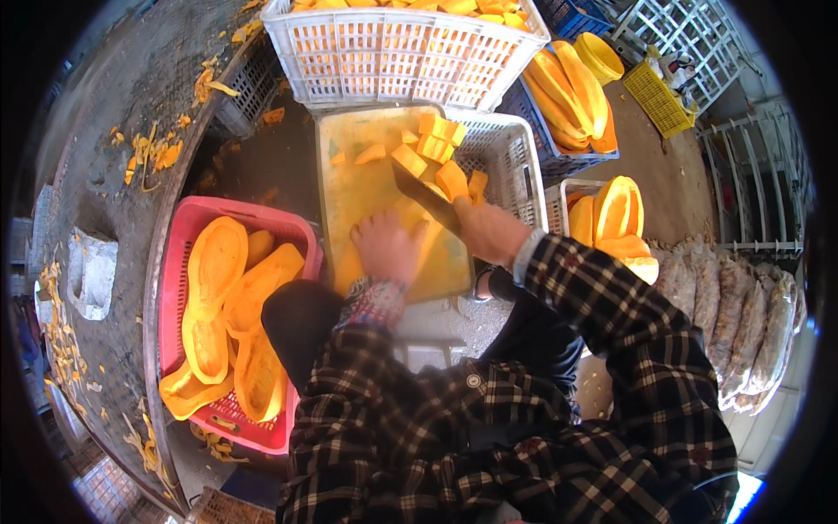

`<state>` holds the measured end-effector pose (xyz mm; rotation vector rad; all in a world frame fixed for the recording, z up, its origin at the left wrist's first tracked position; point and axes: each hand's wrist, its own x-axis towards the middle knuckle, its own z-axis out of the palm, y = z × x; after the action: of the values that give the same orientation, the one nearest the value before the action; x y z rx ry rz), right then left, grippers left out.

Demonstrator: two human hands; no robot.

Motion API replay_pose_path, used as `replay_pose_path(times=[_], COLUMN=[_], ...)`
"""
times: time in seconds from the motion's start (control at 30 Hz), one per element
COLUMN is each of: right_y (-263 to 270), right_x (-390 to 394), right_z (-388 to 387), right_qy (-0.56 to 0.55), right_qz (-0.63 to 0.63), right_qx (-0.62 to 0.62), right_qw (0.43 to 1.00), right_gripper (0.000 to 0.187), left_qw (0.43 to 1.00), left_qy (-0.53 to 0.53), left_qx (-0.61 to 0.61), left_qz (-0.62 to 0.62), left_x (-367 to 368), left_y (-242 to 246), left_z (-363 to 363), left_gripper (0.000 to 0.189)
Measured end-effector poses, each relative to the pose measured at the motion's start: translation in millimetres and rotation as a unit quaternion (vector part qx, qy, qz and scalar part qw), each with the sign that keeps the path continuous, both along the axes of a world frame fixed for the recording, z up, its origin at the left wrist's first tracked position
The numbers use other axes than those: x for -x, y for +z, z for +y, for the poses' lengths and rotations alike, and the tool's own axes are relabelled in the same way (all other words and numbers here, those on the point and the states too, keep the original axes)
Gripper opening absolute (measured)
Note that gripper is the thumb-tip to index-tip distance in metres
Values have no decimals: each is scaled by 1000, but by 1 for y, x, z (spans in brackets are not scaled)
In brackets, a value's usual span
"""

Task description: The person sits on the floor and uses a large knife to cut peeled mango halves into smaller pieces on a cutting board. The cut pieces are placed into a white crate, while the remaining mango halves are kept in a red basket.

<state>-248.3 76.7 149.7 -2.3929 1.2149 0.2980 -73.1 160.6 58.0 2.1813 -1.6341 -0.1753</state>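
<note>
My right hand [488,229] is closed around the handle of a broad-bladed knife [425,200], which slants up and left over a worn cutting board [353,131]. Cut orange squash chunks [435,149] lie near the board's upper right, beside and beyond the blade. My left hand [387,245] is spread on the board, left of the knife, over a blurred orange squash piece [348,265]; how firmly it touches the piece cannot be told. Small scraps [370,154] lie on the board's upper part.
A pink basket [169,288] of halved squash stands at the left, beside a table [124,236] strewn with peelings. Beyond the board is a white crate [393,59] full of chunks; another white crate [533,164] adjoins its right side. Peeled squash [576,92] fills crates farther right.
</note>
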Motion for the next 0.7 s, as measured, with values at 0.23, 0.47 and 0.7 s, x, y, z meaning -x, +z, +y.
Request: replay_pose_path(times=[0.23,0.47,0.7], right_y=[-74,-74,-39], right_x=[-12,20,31], right_z=[-3,29,54], right_qy=[-32,-72,-90], right_qz=[-51,-182,-233], right_qx=[11,0,65], right_qw=[998,981,966], right_gripper=[25,58,51], left_qw=[1000,999,997], left_qy=[15,30,77], left_qx=[-2,-32,-6], left_qz=[-15,4,4], left_x=[1,2,-6], left_y=[-1,-2,-1], left_z=[-4,0,34], left_gripper=[49,50,55])
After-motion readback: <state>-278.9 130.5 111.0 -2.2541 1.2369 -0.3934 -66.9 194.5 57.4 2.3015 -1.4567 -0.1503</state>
